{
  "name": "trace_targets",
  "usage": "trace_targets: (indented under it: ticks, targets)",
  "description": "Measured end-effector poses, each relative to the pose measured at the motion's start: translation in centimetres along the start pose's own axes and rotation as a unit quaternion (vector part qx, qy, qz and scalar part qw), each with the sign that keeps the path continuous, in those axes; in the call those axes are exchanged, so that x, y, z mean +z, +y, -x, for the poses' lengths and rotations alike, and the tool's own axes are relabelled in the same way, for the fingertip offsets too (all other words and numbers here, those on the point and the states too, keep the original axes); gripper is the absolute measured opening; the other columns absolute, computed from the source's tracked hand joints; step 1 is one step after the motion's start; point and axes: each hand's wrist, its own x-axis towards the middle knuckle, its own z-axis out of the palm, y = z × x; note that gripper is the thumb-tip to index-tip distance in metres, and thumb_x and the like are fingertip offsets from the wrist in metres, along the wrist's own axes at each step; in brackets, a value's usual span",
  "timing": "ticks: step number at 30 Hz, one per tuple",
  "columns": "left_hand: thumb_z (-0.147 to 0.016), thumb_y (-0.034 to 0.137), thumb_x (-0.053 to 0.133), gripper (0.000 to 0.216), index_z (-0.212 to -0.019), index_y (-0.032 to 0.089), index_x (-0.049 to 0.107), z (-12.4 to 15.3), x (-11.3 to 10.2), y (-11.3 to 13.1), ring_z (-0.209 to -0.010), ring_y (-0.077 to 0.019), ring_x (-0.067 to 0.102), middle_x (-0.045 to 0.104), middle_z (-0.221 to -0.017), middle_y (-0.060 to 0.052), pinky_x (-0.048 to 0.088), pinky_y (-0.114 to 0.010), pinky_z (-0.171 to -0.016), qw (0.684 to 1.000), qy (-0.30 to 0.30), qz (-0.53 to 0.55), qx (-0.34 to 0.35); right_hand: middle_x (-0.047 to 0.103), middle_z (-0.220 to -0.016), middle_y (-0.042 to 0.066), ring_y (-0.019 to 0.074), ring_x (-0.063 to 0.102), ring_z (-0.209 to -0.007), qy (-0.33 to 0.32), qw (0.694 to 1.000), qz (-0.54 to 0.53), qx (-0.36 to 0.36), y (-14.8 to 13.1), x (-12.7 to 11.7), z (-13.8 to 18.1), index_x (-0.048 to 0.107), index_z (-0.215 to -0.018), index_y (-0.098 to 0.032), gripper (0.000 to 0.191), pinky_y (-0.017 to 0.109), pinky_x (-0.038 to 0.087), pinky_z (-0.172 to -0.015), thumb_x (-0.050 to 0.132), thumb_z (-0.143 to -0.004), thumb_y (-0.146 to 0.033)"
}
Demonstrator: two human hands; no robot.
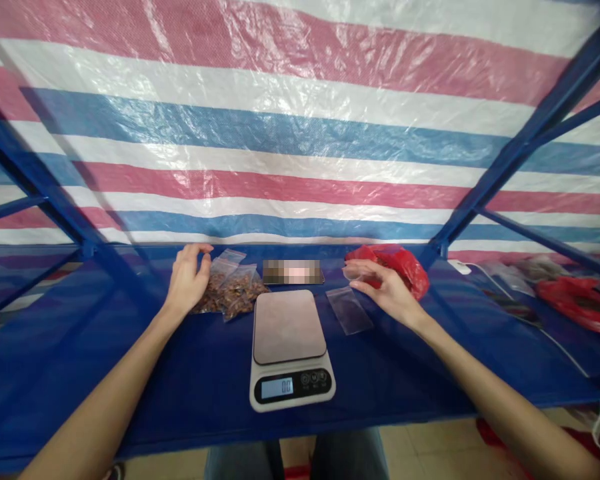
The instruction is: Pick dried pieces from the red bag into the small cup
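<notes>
My left hand (189,277) is at the left of the table, fingers bent forward and thumb apart. It is beside small clear zip bags (240,293) filled with brown dried pieces, and partly covers them. To the right, my right hand (380,283) hovers with thumb and fingers apart, in front of a red plastic bag (405,263). Something see-through shows by its fingertips; whether they touch it I cannot make out. An empty clear zip bag (350,311) lies just below that hand. Between my hands stands a white digital scale (290,327), its pan bare and display reading 0.0.
Behind the scale is a dark phone-like object (293,272), its screen blurred. Blue metal frame bars (510,157) rise on both sides, with a striped plastic sheet (280,147) behind. A white cable (530,313) and another red bag (583,303) lie at the right.
</notes>
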Motion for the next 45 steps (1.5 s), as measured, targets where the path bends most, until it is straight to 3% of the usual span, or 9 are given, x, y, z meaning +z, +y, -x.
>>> trace_targets:
  ticks: [5,13,18,24,32,42,45]
  targets:
    - [-0.097,0.04,0.042,0.031,-0.111,0.023,0.064,0.0,-0.2,0.0,-0.118,-0.0348,0.062,0.071,-0.12,-0.012,0.046,-0.053,-0.112,1.0,-0.001,-0.009,0.005,0.081,-0.113,0.011,0.0286,0.078,-0.109,-0.017,0.997,0.06,-0.037,2.4,1.7,-1.9,0.068,-0.113,-0.021,0.034,0.048,0.057,-0.106,0.08,-0.084,-0.035]
    - [-0.098,0.041,0.042,0.033,-0.114,0.023,0.065,0.5,0.1,0.5,-0.12,-0.0355,0.061,0.069,-0.119,-0.013,0.045,-0.054,-0.113,0.999,-0.018,-0.034,0.027,0.077,-0.117,0.011,0.0294,0.073,-0.109,0.01,0.979,0.185,-0.083,3.9,0.2,-0.8,0.07,-0.114,-0.021,0.027,0.046,0.056,-0.102,0.074,-0.089,-0.03]
    - [-0.098,0.04,0.041,0.034,-0.116,0.022,0.064,0.7,0.0,0.7,-0.119,-0.0358,0.062,0.069,-0.121,-0.013,0.045,-0.054,-0.111,0.998,-0.027,-0.047,0.036,0.078,-0.108,0.009,0.0267,0.074,-0.097,0.024,0.977,0.207,-0.05,4.6,-0.4,-0.9,0.067,-0.119,-0.021,0.029,0.043,0.057,-0.094,0.068,-0.091,-0.027]
    - [-0.099,0.039,0.041,0.034,-0.117,0.021,0.063,0.6,-0.1,0.3,-0.12,-0.0353,0.062,0.069,-0.121,-0.013,0.046,-0.054,-0.112,0.998,-0.02,-0.051,0.04,0.076,-0.097,0.005,0.0245,0.074,-0.088,0.012,0.978,0.203,-0.047,5.4,-0.8,-0.7,0.062,-0.101,-0.024,0.018,0.037,0.057,-0.083,0.07,-0.086,-0.03]
    - [-0.099,0.038,0.042,0.033,-0.119,0.021,0.062,0.8,0.3,0.0,-0.119,-0.036,0.063,0.069,-0.119,-0.014,0.048,-0.054,-0.109,0.997,-0.007,-0.047,0.053,0.076,-0.096,0.005,0.0246,0.072,-0.086,0.033,0.976,0.202,-0.074,4.5,0.2,-0.4,0.056,-0.087,-0.025,0.019,0.038,0.054,-0.084,0.069,-0.094,-0.036]
    - [-0.098,0.039,0.044,0.034,-0.121,0.021,0.062,0.7,0.7,-0.8,-0.117,-0.0357,0.064,0.07,-0.118,-0.014,0.05,-0.056,-0.109,0.997,-0.004,-0.042,0.061,0.077,-0.106,0.009,0.0271,0.073,-0.101,0.002,0.971,0.205,-0.123,3.3,1.8,-0.4,0.069,-0.088,-0.023,0.012,0.041,0.055,-0.095,0.072,-0.097,-0.03]
    - [-0.097,0.039,0.046,0.034,-0.12,0.022,0.063,0.7,0.8,-0.9,-0.117,-0.0364,0.064,0.07,-0.118,-0.014,0.05,-0.057,-0.109,0.998,-0.001,-0.032,0.057,0.078,-0.105,0.007,0.0246,0.074,-0.099,0.054,0.97,0.194,-0.139,2.0,0.9,-0.5,0.071,-0.085,-0.023,0.017,0.036,0.056,-0.093,0.07,-0.098,-0.034]
